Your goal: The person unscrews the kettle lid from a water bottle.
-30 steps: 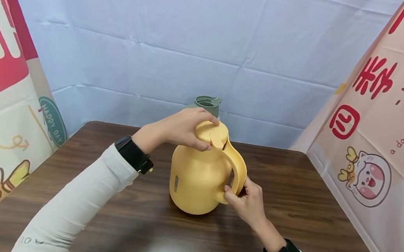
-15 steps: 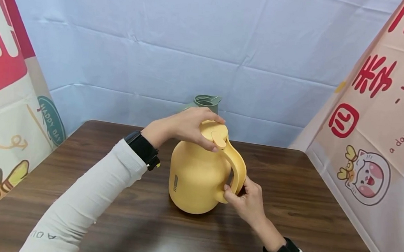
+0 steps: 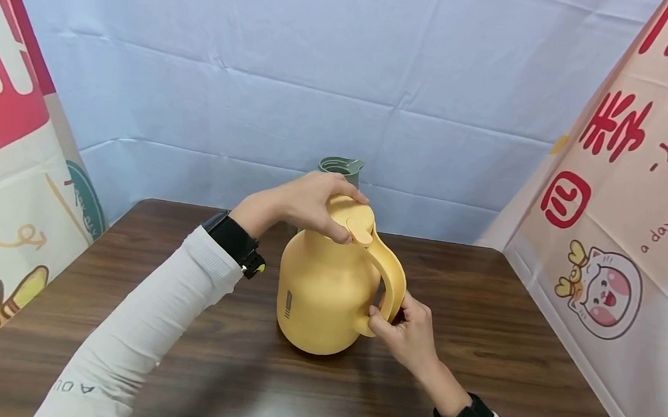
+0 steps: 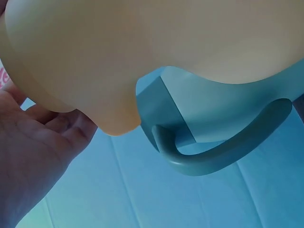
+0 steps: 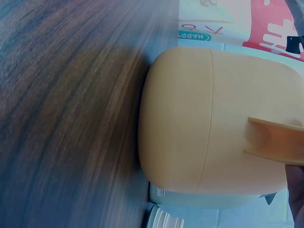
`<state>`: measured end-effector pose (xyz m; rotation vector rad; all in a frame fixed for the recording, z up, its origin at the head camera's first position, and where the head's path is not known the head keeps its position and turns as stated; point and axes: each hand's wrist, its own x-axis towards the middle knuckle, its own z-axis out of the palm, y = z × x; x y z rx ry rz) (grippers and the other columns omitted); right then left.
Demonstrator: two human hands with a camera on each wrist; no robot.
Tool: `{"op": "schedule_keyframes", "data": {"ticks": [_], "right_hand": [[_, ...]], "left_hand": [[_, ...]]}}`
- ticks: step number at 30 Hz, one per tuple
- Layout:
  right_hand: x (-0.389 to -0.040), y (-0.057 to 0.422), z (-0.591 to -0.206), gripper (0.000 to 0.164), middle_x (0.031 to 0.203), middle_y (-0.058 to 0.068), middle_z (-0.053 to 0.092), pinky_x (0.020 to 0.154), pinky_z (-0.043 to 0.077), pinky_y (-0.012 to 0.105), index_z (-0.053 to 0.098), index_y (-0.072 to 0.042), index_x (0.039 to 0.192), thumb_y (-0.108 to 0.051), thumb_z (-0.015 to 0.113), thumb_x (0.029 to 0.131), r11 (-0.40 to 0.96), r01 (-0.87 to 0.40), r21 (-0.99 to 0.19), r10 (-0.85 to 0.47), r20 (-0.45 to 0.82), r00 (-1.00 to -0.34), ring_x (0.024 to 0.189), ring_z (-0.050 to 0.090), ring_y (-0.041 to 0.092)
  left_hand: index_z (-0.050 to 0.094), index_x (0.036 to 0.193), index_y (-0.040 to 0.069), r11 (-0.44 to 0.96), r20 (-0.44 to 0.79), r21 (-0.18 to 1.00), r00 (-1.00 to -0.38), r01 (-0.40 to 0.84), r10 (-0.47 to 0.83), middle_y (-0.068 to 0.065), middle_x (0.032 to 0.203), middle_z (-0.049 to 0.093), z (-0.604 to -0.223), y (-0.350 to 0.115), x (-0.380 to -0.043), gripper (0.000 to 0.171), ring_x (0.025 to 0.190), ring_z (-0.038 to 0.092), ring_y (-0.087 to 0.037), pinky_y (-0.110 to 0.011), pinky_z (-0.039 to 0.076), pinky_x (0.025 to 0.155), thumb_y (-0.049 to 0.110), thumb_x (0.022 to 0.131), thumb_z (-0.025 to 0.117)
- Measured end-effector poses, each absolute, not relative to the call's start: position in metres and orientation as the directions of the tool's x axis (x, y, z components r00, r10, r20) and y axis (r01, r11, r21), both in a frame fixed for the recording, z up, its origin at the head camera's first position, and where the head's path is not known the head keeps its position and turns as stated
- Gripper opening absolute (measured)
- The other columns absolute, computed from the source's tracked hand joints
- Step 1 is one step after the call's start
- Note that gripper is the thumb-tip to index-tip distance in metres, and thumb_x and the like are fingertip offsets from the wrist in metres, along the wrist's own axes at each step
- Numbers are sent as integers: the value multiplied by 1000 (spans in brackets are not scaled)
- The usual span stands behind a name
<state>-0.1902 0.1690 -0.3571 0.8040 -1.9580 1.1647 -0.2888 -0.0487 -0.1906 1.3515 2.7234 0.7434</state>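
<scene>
A yellow thermos jug stands upright on the table, its handle toward the right. My left hand grips the round yellow lid from above, thumb at the near side and fingers over the far side. In the left wrist view the hand lies against the jug's top at the left. My right hand holds the lower end of the handle, with the thumb on its inner side. Behind the yellow jug stands a green jug, its threaded mouth uncovered and mostly hidden below.
In the right wrist view a green stopper with white threads lies on the dark wooden table beside the green jug. A pale blue cloth hangs behind the table, and printed cloths hang on both sides.
My left hand has shifted right across the lid, then slightly back left, still holding it. The right hand stays on the handle, and the jug stands almost where it was.
</scene>
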Motion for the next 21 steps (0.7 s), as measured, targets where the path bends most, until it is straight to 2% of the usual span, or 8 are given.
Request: {"op": "schedule_keyframes", "data": {"ticks": [6, 12, 21], "right_hand": [[-185, 166, -350, 23, 56, -2, 50, 37, 34, 19, 54, -8, 74, 12, 63, 67, 398, -793, -460, -156, 818, -553, 44, 41, 2], [-173, 158, -332, 22, 57, 0, 50, 38, 35, 20, 53, -5, 74, 15, 61, 66, 390, -801, -453, -158, 825, -543, 45, 41, 3], [-172, 158, -330, 20, 57, -1, 49, 38, 35, 19, 53, -3, 74, 14, 61, 67, 405, -787, -465, -157, 813, -561, 45, 42, 3]], "left_hand": [[62, 122, 21, 540, 210, 348, -625, 767, 752, 0, 120, 53, -190, -46, -288, 59, 100, 45, -15, -32, 39, 79, 43, 69, 73], [64, 116, 17, 575, 242, 286, -638, 767, 731, 4, 104, 59, -188, -41, -284, 59, 94, 45, -14, -31, 38, 77, 49, 67, 73], [59, 119, 17, 692, 211, 237, -732, 682, 648, -3, 100, 51, -187, -31, -277, 64, 88, 45, -17, -31, 40, 69, 53, 66, 68]]}}
